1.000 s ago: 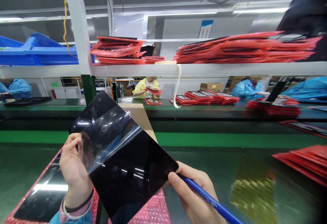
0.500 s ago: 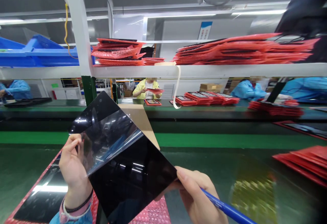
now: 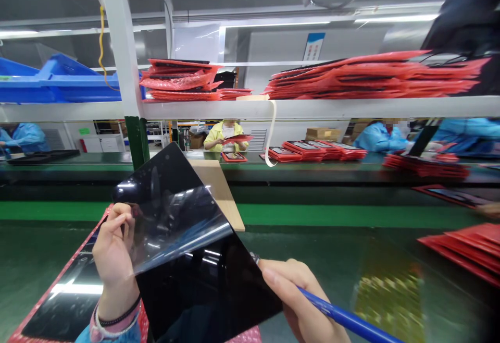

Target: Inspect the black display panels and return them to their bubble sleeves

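Black panel (image 3: 207,301), one, tilted, above the green bench (image 3: 297,244) mid-frame on my feed. Two hands at it. One clear film (image 3: 175,228) lies across its middle, partly lifted. Left hand (image 3: 115,252): fingertips together, pinching the film's left edge. Right hand (image 3: 300,296): closed around one blue tool (image 3: 347,319), thumb side against the panel's right edge. I can't tell whether it grips the panel too.

Second panel (image 3: 58,304) lies flat lower left, on pink bubble wrap (image 3: 144,325). Pink also shows under the held panel, bottom centre; can't tell if it's the same sheet. I count one brown board (image 3: 221,192) behind the held panel and one yellow sheet (image 3: 390,296) to the right. One red pile (image 3: 466,246) sits at the right edge; layers not countable from here.

Shelf (image 3: 320,107): I get three red stacks (image 3: 371,80), two big, one small between. Blue bins (image 3: 78,82) at left, number unclear. Across the bench, one co-worker in yellow (image 3: 214,134), at least two in blue (image 3: 377,137).
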`<act>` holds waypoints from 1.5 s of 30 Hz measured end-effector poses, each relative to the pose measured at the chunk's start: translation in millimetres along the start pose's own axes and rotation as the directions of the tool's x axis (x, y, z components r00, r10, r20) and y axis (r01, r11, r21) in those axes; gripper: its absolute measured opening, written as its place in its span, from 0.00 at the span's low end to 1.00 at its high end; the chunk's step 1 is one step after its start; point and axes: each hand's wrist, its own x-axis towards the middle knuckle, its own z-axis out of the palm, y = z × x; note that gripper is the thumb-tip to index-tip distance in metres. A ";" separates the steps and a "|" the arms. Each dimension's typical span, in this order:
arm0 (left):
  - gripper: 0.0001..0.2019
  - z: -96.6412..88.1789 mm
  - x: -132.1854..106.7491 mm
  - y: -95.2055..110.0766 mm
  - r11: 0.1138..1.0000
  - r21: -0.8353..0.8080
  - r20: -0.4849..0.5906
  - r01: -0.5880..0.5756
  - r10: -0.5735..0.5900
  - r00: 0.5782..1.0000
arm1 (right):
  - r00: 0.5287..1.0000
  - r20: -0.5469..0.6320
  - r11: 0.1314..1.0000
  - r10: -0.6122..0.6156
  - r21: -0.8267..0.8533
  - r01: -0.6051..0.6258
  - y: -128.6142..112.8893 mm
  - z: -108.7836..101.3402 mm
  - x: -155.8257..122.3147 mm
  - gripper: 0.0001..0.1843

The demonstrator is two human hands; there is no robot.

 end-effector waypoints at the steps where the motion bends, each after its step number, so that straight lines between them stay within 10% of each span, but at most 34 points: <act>1: 0.05 0.5 -3.0 1.9 1.000 0.002 0.022 0.022 -0.022 1.000 | 0.999 -0.006 0.999 0.043 -0.001 -0.043 -2.0 1.2 -0.6 0.22; 13: 0.08 14.1 -27.4 15.9 0.972 -0.074 0.285 0.225 -0.195 0.938 | 0.996 -0.026 0.995 0.088 0.053 -0.087 -1.9 7.6 -3.7 0.19; 26: 0.08 8.5 -27.2 4.9 0.999 -0.053 0.316 -0.002 0.019 0.948 | 0.947 0.313 0.997 -0.077 0.001 0.081 -18.4 7.7 13.7 0.13; 33: 0.09 9.7 -28.0 5.5 0.999 -0.038 0.352 0.007 0.007 0.936 | 0.949 0.198 0.964 -0.246 0.156 0.217 -7.5 13.7 9.5 0.32; 38: 0.09 8.3 -27.6 5.2 0.999 -0.015 0.351 -0.033 0.036 0.936 | 0.764 0.050 0.764 -0.644 -0.024 0.645 4.0 16.4 8.0 0.34; 45: 0.09 10.8 -28.9 8.3 0.995 0.032 0.346 -0.096 0.079 0.935 | 0.650 0.243 0.650 -0.720 -0.093 0.755 -1.2 5.2 10.0 0.33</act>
